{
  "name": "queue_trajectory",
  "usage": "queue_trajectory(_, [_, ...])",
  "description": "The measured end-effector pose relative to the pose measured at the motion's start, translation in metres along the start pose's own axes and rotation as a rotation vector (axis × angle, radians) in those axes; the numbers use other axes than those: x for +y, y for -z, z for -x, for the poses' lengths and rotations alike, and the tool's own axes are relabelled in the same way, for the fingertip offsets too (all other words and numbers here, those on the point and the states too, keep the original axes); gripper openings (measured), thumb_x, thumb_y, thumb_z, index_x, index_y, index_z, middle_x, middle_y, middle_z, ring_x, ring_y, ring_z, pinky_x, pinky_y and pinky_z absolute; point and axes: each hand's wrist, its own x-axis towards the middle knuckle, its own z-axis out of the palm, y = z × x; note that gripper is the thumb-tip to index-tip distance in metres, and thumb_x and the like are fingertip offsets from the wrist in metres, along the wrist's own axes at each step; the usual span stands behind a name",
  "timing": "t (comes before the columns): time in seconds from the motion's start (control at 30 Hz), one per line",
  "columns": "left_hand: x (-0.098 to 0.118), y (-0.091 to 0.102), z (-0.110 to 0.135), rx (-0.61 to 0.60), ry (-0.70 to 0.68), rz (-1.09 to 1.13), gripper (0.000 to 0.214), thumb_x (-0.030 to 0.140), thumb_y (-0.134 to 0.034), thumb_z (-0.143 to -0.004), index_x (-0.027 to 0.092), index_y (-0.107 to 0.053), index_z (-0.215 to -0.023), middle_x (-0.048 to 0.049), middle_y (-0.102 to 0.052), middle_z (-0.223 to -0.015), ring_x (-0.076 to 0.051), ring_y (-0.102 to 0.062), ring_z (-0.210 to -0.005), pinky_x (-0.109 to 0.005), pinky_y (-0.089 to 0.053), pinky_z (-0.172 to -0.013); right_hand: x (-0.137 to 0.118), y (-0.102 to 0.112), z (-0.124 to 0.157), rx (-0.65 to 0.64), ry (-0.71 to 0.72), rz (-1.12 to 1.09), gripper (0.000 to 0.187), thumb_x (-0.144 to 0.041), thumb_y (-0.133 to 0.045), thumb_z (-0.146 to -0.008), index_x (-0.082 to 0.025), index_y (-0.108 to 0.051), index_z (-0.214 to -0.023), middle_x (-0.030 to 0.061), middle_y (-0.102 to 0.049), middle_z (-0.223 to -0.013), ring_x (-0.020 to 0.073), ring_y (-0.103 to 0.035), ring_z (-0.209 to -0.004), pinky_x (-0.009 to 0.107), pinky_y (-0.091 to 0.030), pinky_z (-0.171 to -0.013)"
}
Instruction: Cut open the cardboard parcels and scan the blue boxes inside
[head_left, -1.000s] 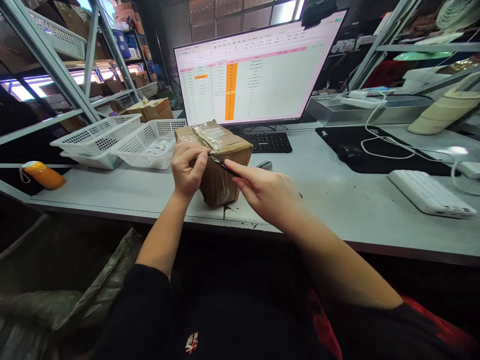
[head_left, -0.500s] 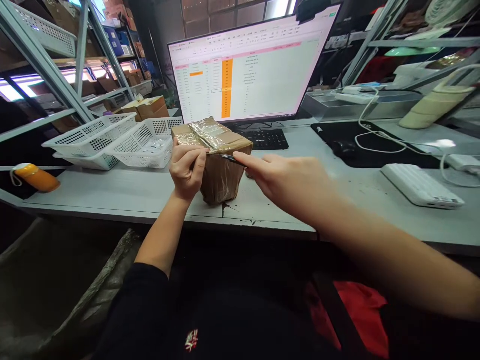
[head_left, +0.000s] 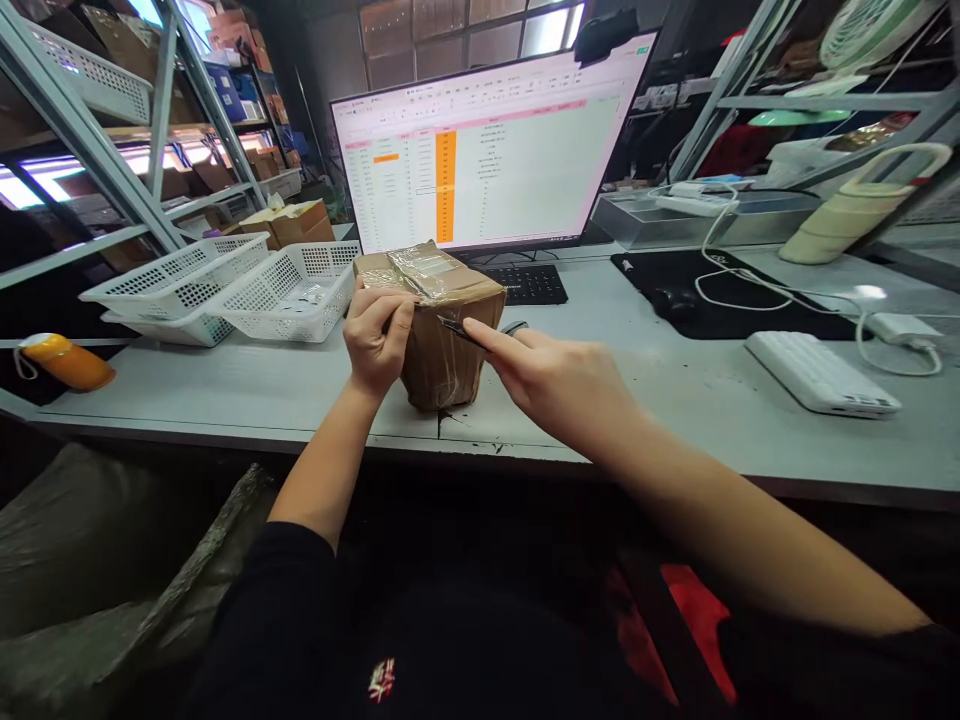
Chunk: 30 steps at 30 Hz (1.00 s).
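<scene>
A brown cardboard box (head_left: 442,345) wrapped in clear tape stands near the front edge of the grey table (head_left: 247,385). My left hand (head_left: 376,338) is closed around the box's upper left corner, fingers curled over its top edge. My right hand (head_left: 559,385) is closed on a thin dark blade (head_left: 459,330), index finger stretched along it. The blade's tip touches the box's near side just below the taped top edge.
Two white mesh baskets (head_left: 285,292) sit left of the box. A monitor (head_left: 487,150) with a spreadsheet and a black keyboard (head_left: 529,283) stand behind it. A white keyboard (head_left: 821,372), a black mat with a mouse (head_left: 671,300) and cables lie right. An orange object (head_left: 64,362) lies far left.
My right hand drew the blade rightward along the box's top edge, then came back a little toward the left. My left hand kept its hold on the box.
</scene>
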Motion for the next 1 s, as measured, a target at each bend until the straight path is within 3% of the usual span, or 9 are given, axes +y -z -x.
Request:
queue_trajectory(0.17, [-0.001, -0.002, 0.0, 0.026, -0.017, 0.069, 0.038, 0.049, -0.052, -0.109, 0.025, -0.075, -0.089, -0.0026, -0.078, -0.091, -0.021, -0.072, -0.092, -0.051, -0.042, -0.125, 0.001, -0.01, -0.002, 0.022, -0.059, 0.015, 0.049, -0.031, -0.045, -0.109, -0.033, -0.064, -0.155, 0.0052, -0.074, -0.087, 0.0156, -0.055, -0.063, 0.032, -0.022, -0.058])
queue_trajectory(0.37, [-0.001, -0.002, 0.0, 0.008, -0.058, 0.103, 0.031, 0.041, -0.056, -0.107, 0.025, -0.077, -0.09, -0.0016, -0.078, -0.091, -0.02, -0.072, -0.092, -0.048, -0.041, -0.124, 0.025, -0.016, 0.007, 0.091, -0.263, 0.05, 0.049, -0.035, -0.046, -0.109, -0.033, -0.065, -0.154, 0.0061, -0.076, -0.095, 0.016, -0.056, -0.064, 0.032, -0.023, -0.058])
queue_trajectory(0.5, [-0.009, -0.003, -0.002, 0.04, -0.038, 0.145, 0.026, 0.036, -0.059, -0.106, 0.026, -0.075, -0.089, -0.0003, -0.077, -0.09, -0.019, -0.071, -0.091, -0.047, -0.04, -0.124, 0.028, -0.021, 0.02, 0.089, -0.245, -0.076, 0.05, -0.039, -0.046, -0.109, -0.029, -0.064, -0.154, 0.0082, -0.078, -0.103, 0.0193, -0.064, -0.072, 0.031, -0.033, -0.06])
queue_trajectory(0.57, [-0.009, -0.003, -0.003, 0.094, -0.021, 0.093, 0.028, 0.038, -0.058, -0.107, 0.025, -0.074, -0.087, -0.0006, -0.077, -0.089, -0.019, -0.071, -0.09, -0.048, -0.038, -0.125, 0.024, -0.031, 0.027, 0.111, -0.263, -0.252, 0.048, -0.041, -0.047, -0.108, -0.023, -0.066, -0.149, 0.0108, -0.078, -0.11, 0.0222, -0.069, -0.079, 0.032, -0.042, -0.064])
queue_trajectory(0.67, [0.009, -0.002, -0.004, 0.171, -0.022, -0.043, 0.03, 0.038, -0.058, -0.107, 0.025, -0.074, -0.086, -0.0015, -0.076, -0.087, -0.021, -0.069, -0.09, -0.051, -0.033, -0.127, 0.015, -0.057, 0.03, 0.128, -0.363, -0.755, 0.043, -0.05, -0.044, -0.109, -0.02, -0.068, -0.127, 0.0106, -0.077, -0.104, 0.023, -0.073, -0.084, 0.034, -0.054, -0.068])
queue_trajectory(0.77, [0.039, 0.01, -0.005, -0.033, -0.108, -0.082, 0.022, 0.038, -0.06, -0.107, 0.026, -0.077, -0.101, -0.0028, -0.078, -0.101, -0.023, -0.07, -0.102, -0.056, -0.026, -0.13, 0.003, -0.08, 0.024, 0.182, -0.477, -1.258, 0.044, -0.065, -0.043, -0.107, -0.025, -0.061, -0.111, 0.0108, -0.075, -0.121, 0.0244, -0.074, -0.102, 0.035, -0.063, -0.069])
queue_trajectory(0.83, [0.043, 0.028, -0.008, -0.129, -0.185, -0.024, 0.024, 0.04, -0.057, -0.108, 0.029, -0.077, -0.117, -0.0037, -0.077, -0.116, -0.025, -0.069, -0.115, -0.057, -0.025, -0.132, -0.007, -0.087, 0.02, 0.228, -0.547, -1.427, 0.045, -0.07, -0.049, -0.102, -0.027, -0.06, -0.105, 0.011, -0.068, -0.143, 0.0282, -0.069, -0.123, 0.039, -0.066, -0.076])
queue_trajectory(0.93, [0.011, 0.063, -0.015, 0.138, -0.094, -0.03, 0.038, 0.056, -0.058, -0.105, 0.03, -0.074, -0.128, -0.0067, -0.069, -0.139, -0.03, -0.056, -0.143, -0.058, -0.023, -0.135, -0.026, -0.086, 0.02, 0.2, -0.648, -1.601, 0.05, -0.076, -0.059, -0.094, -0.027, -0.061, -0.1, 0.0088, -0.058, -0.158, 0.0316, -0.058, -0.141, 0.045, -0.064, -0.09])
queue_trajectory(1.0, [-0.019, 0.082, -0.014, 0.201, 0.183, 0.002, 0.058, 0.072, -0.063, -0.097, 0.029, -0.071, -0.135, -0.0096, -0.062, -0.15, -0.034, -0.044, -0.154, -0.058, -0.023, -0.135, -0.039, -0.085, 0.022, 0.157, -0.695, -1.671, 0.052, -0.078, -0.064, -0.09, -0.026, -0.063, -0.097, 0.0067, -0.057, -0.16, 0.0311, -0.053, -0.147, 0.046, -0.06, -0.098])
